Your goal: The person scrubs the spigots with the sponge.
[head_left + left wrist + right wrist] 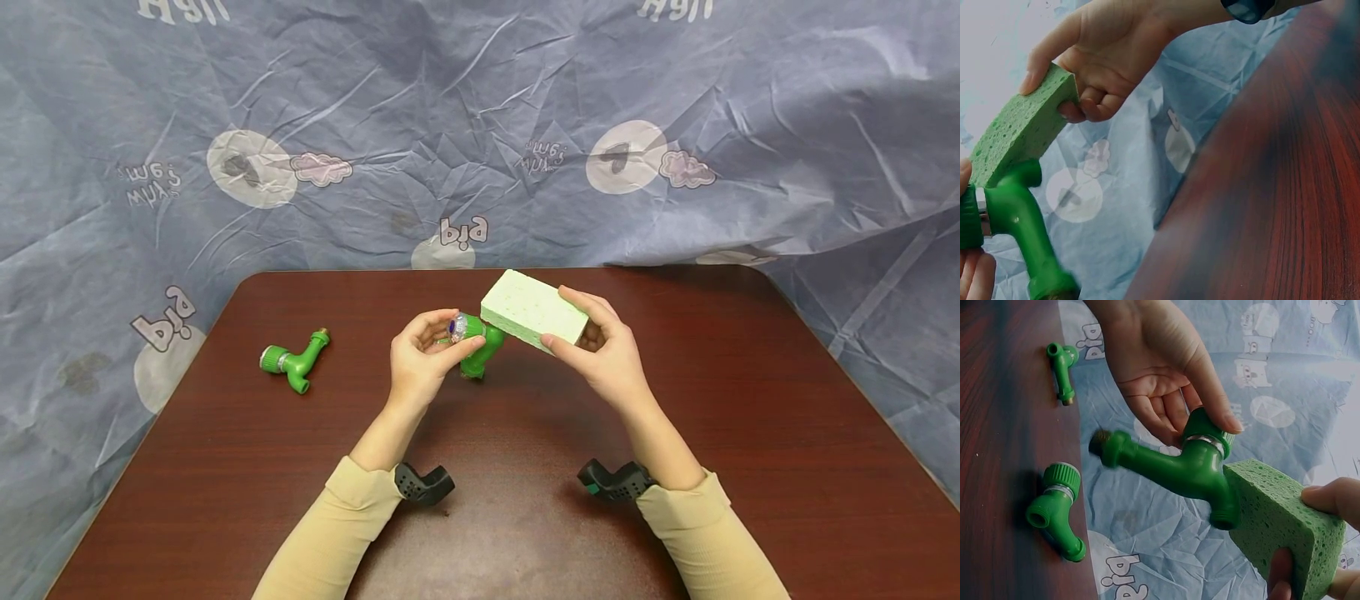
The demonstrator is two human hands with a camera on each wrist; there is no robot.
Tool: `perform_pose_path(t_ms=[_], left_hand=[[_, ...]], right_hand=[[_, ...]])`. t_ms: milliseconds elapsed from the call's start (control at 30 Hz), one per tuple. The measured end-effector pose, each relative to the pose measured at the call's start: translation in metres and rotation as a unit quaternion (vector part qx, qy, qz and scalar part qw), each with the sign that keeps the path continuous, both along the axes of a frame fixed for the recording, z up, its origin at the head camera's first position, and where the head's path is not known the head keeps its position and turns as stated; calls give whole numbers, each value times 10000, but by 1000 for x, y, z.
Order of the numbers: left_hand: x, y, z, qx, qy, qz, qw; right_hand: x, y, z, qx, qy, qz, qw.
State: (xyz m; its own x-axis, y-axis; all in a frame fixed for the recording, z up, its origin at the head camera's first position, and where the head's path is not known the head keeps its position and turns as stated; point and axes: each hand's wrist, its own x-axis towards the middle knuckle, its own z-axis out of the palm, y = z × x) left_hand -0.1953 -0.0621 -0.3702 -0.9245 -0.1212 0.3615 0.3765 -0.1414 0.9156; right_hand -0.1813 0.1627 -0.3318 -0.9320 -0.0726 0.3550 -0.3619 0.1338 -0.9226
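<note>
Left hand [420, 354] pinches green faucet [1192, 470] by its knob [1201, 427], right hand [612, 354] pinches porous sponge [532, 308] beside the faucet's spout [1224, 512]; off-axis sponge pressure could twist the faucet free.

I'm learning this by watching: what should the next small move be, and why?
Probably slide the sponge along the pipe of the held green tap: the left hand grips its knob, leaving the pipe exposed, and the right hand holds the sponge close by the spout.
</note>
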Motion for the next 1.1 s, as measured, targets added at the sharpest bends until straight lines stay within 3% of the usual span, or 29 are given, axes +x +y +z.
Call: perform_pose_path(t_ms=[133, 300, 533, 767, 933, 1100], left_hand=[[0, 0, 0, 192, 188, -176, 9995], [1, -1, 1, 301, 139, -351, 9988], [2, -1, 2, 27, 35, -311, 9995], [5, 0, 4, -282, 56, -445, 9986], [15, 0, 18, -626, 174, -400, 9971], [24, 1, 29, -843, 226, -244, 9959]], right_hand=[[1, -1, 0, -160, -20, 59, 9999], [1, -1, 1, -330, 22, 143, 9993], [3, -4, 1, -394, 197, 261, 9987], [5, -8, -1, -267, 625, 733, 9950], [7, -10, -2, 143, 907, 851, 9921], [5, -10, -5, 291, 883, 865, 9919]])
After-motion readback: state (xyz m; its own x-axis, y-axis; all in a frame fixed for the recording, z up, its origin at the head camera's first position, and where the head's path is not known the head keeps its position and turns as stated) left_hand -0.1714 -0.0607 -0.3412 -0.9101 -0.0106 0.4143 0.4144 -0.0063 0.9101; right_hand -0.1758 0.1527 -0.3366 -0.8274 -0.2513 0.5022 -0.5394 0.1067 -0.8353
